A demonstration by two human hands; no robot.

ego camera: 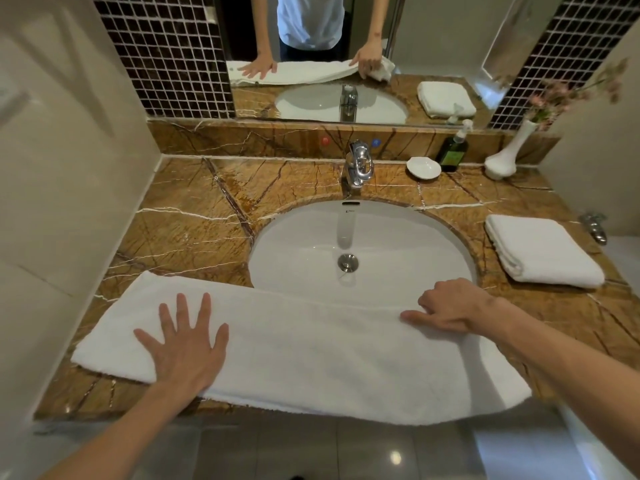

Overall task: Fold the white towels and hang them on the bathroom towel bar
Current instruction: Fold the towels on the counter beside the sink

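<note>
**A:** where's the towel (311, 355) rn?

**B:** Along the counter's (194, 216) 6 o'clock edge, long axis 9 to 3. The left grip (187, 344) is flat, fingers spread, pressing the 9 end and holding nothing. The right grip (450, 306) is curled, pinching the far hem near 3.

**A:** next fold?

**B:** Probably the 3 end goes over toward 9, since the right grip is nearer.
</note>
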